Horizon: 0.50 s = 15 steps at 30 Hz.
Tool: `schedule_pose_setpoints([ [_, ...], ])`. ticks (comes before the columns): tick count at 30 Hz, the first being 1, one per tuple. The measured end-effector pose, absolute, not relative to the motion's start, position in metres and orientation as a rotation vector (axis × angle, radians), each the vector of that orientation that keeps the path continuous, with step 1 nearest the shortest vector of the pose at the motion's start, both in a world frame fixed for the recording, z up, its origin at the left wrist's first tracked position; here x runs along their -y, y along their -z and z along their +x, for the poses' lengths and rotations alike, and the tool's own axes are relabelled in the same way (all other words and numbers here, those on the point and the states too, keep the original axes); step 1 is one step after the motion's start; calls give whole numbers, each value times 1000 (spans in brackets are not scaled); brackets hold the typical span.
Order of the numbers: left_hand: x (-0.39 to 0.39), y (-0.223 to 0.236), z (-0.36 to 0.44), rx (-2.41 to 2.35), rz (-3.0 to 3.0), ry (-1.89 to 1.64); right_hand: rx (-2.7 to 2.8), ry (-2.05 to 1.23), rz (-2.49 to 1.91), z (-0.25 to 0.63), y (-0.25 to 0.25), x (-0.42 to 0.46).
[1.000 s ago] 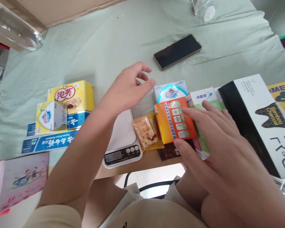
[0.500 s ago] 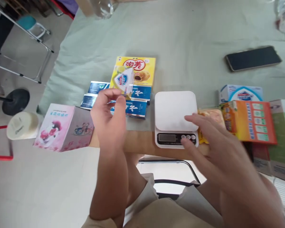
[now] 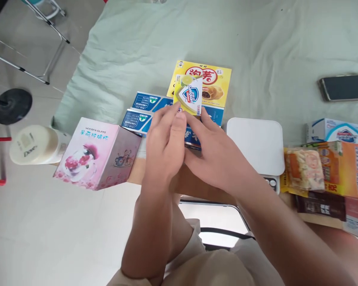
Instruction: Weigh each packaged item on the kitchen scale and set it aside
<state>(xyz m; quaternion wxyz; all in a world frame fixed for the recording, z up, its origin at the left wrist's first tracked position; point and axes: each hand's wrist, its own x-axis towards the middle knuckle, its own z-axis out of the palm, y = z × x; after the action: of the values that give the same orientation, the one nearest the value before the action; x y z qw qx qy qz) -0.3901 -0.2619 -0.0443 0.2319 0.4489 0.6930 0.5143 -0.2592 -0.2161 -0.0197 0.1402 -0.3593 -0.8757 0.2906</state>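
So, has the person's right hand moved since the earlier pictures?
Yes, leftward. The right hand was at the right side of the flat white kitchen scale; now it is past the scale's left side, by the blue-and-white cardboard boxes.

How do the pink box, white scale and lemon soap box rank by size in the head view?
1. Pink box, largest
2. White scale, ranked on what shows, since its lower part is partly hidden
3. Lemon soap box, clearly smallest

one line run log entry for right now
left hand: at lemon-print box; right hand: at lemon-print box; scale: display hidden; phone: far right
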Motion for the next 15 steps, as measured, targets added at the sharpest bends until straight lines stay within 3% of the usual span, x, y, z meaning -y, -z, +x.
schedule_pose_setpoints([
  [6,275,38,-362,-1775,1292,-1482,2319,-918,-1246,-241,11,234],
  [15,278,33,-289,-1624,1642,-1293,2186,-623,-1482,-135,2,272],
])
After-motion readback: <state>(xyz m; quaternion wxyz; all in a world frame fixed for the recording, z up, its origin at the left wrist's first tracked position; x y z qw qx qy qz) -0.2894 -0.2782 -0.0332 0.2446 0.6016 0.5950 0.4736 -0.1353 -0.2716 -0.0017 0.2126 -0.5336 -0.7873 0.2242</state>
